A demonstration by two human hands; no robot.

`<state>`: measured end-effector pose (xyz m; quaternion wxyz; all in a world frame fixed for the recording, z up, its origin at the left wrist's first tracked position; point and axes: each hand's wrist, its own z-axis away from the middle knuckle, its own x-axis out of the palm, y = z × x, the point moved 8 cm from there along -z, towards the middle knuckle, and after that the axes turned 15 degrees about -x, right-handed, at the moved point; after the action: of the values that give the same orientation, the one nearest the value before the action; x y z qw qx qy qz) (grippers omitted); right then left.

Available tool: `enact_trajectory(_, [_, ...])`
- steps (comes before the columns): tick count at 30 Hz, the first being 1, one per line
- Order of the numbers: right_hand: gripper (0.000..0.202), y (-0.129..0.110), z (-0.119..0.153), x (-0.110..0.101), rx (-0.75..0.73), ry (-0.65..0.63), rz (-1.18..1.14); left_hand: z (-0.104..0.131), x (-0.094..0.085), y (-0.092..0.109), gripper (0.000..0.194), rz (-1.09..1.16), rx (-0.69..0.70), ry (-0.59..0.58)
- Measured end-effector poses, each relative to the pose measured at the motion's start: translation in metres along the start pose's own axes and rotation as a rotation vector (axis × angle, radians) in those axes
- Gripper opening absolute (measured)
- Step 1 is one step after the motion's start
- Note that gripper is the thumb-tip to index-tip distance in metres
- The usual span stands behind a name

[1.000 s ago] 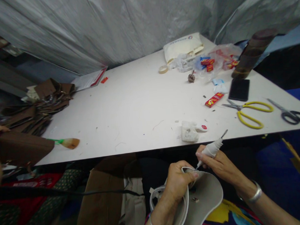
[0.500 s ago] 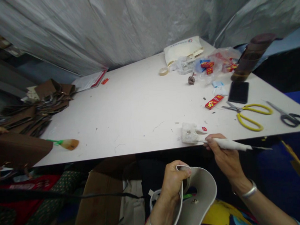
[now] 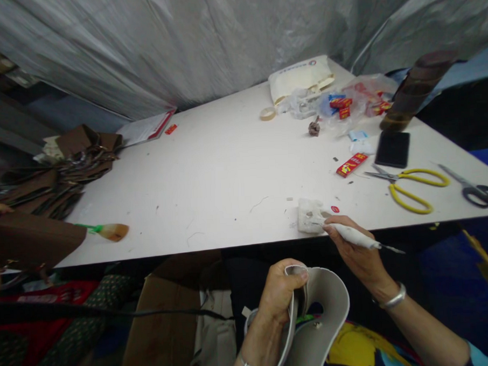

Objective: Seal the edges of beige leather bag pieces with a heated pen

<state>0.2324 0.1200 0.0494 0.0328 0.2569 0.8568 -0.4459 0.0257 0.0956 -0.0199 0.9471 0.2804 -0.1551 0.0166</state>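
Right hand pinched the tool, tip at the pad, by the desk's near edge; tool looked light, stiff, best gripped mid-barrel. Left hand pinched the bag's rim, below that edge; bag seemed light, bendy, easily marked, rim the safest hold.

White tool slanted at white pad, curved grey piece nearby
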Motion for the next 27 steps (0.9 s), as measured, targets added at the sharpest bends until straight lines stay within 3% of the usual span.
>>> enact_trajectory(8, [0.022,0.005,0.002,0.001,-0.038,-0.002,0.015,-0.001,-0.001,-0.005,0.047,0.005,-0.023,-0.033])
enact_trajectory(12, [0.024,0.0,0.002,-0.01,-0.029,0.043,0.008,-0.001,0.002,-0.004,0.046,-0.007,-0.017,-0.063])
enact_trajectory(15, [0.027,0.002,0.008,-0.012,0.109,0.033,-0.125,-0.001,0.004,-0.003,0.046,-0.012,-0.027,-0.082])
enact_trajectory(19, [0.039,0.004,0.027,0.002,0.332,-0.119,-0.379,0.0,0.006,-0.003,0.05,-0.015,-0.054,-0.104])
enact_trajectory(27, [0.047,0.005,0.047,0.015,0.449,-0.239,-0.437,0.001,0.008,-0.007,0.05,-0.019,-0.083,-0.16])
